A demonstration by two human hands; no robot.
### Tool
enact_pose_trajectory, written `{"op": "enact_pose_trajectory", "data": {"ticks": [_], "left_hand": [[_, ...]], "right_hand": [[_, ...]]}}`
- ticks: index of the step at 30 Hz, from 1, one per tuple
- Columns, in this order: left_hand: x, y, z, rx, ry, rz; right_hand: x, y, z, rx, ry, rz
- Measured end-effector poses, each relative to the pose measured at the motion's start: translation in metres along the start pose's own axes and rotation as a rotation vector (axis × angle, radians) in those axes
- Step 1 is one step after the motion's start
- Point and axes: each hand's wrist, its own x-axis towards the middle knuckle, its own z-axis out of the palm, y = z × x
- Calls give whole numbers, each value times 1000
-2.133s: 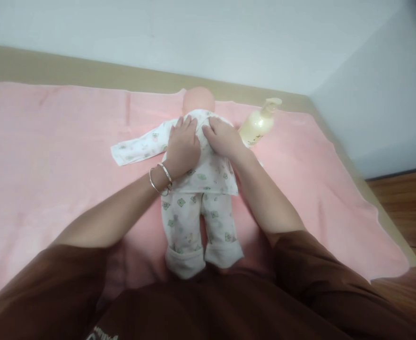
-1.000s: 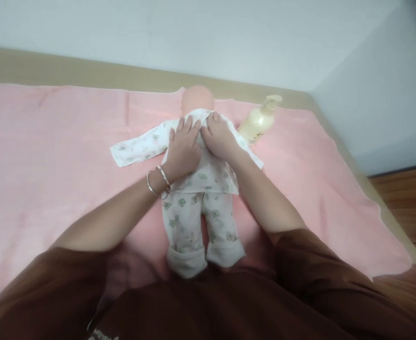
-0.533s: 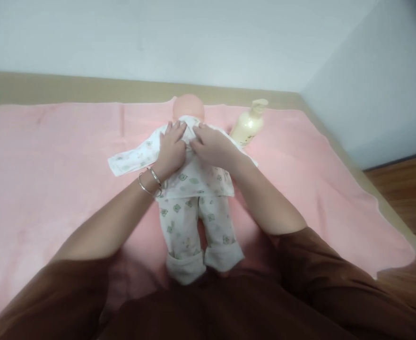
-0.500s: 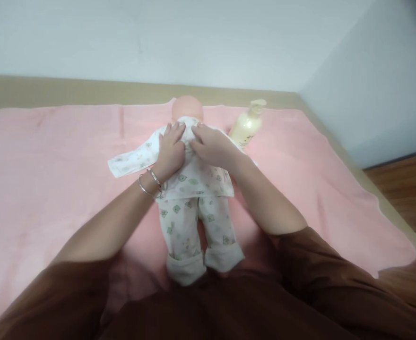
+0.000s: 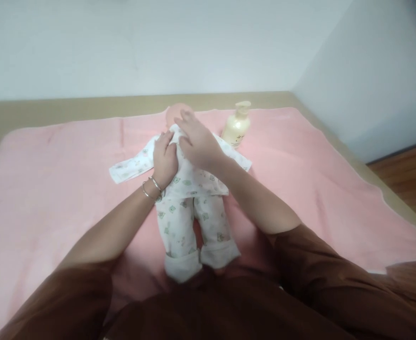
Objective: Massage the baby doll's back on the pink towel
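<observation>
A baby doll (image 5: 174, 113) lies on the bed with its head away from me, wearing a white printed shirt (image 5: 184, 182) and matching trousers (image 5: 174, 226) with cuffed legs. My left hand (image 5: 165, 158) rests on the shirt near the doll's shoulder, fingers stretched out and thumb apart. Over the neck and collar is my right hand (image 5: 200, 144), its fingers spread and overlapping the lower part of the doll's head. Both sleeves of the shirt stick out to the sides. The hands hide most of the collar and upper chest area.
A cream pump bottle (image 5: 237, 128) stands just right of the doll's head. Beneath everything is a pink blanket (image 5: 69, 189) on a tan surface (image 5: 23, 113). A pale wall (image 5: 140, 52) rises behind, and wooden floor (image 5: 406, 172) shows at the right.
My right hand has lifted from the collar up towards the doll's head. The left hand stays on the shirt, turned slightly. The view has shifted a little.
</observation>
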Motion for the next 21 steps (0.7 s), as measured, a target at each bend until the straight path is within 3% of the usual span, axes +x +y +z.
{"op": "enact_pose_trajectory", "data": {"ticks": [6,11,15,18,21], "left_hand": [[-1,-3,0,-56,55,21],[0,-8,2,-134,93,19],[-1,-11,3,-186,97,13],[-1,-10,3,-184,95,22],[-2,-8,2,-161,99,37]], "right_hand": [[3,14,35,-101,-66,-44],[7,13,25,-20,-35,-19],[11,13,13,48,80,17],[11,18,24,62,158,21],[7,21,45,43,131,23]]}}
